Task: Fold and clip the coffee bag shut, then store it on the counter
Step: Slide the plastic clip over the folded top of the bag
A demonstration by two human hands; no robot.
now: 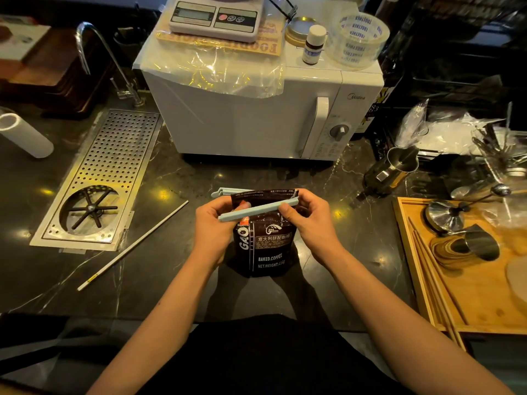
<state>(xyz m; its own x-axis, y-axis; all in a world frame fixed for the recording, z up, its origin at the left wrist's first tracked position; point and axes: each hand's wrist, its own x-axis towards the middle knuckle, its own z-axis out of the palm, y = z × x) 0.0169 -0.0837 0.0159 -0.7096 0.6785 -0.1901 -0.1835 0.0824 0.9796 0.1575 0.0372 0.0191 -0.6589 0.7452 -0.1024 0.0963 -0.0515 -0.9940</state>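
A dark brown coffee bag (pixel 269 246) stands upright on the black marble counter (pixel 176 252), near the front edge and in the middle of the head view. Its top is folded over. A pale blue bar clip (pixel 258 210) lies slantwise across the folded top. My left hand (pixel 215 223) pinches the clip's left end and the bag's left side. My right hand (pixel 306 216) presses its thumb on the clip's right end and wraps the bag's right side. A second pale blue clip (pixel 224 191) pokes out behind the bag.
A white microwave (pixel 256 115) stands just behind, with a scale (pixel 214 17), a small bottle and tape rolls on top. A perforated metal drain tray (pixel 99 181) and a long white stick (pixel 134 243) lie left. A steel pitcher (pixel 396 169) and a wooden tray (pixel 470 295) with tools sit right.
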